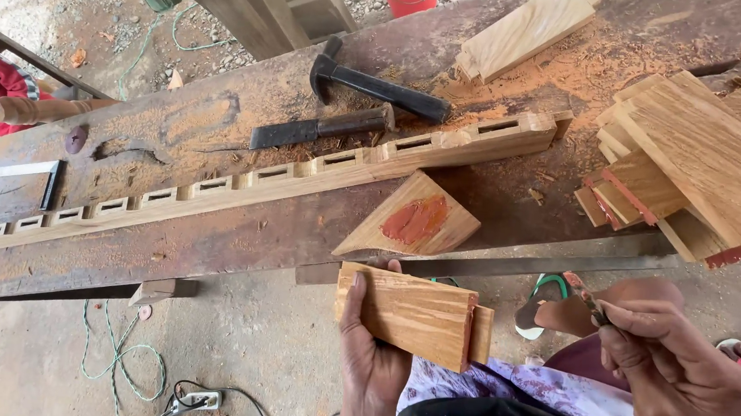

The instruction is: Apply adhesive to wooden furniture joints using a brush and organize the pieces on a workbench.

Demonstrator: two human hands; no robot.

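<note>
Fingers of the left hand wrap around a tenoned wooden slat, held just off the workbench edge over bare floor. Right hand, fingertips pinched shut on a small stick, hovers near the slat's reddish-glued end. Glue-smeared wood scrap lies on the bench just beyond.

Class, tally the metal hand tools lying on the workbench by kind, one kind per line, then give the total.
Hammer: 1
Chisel: 1
Try square: 1
Total: 3
The small tool in the right hand is off the bench, so it is not counted.
</note>
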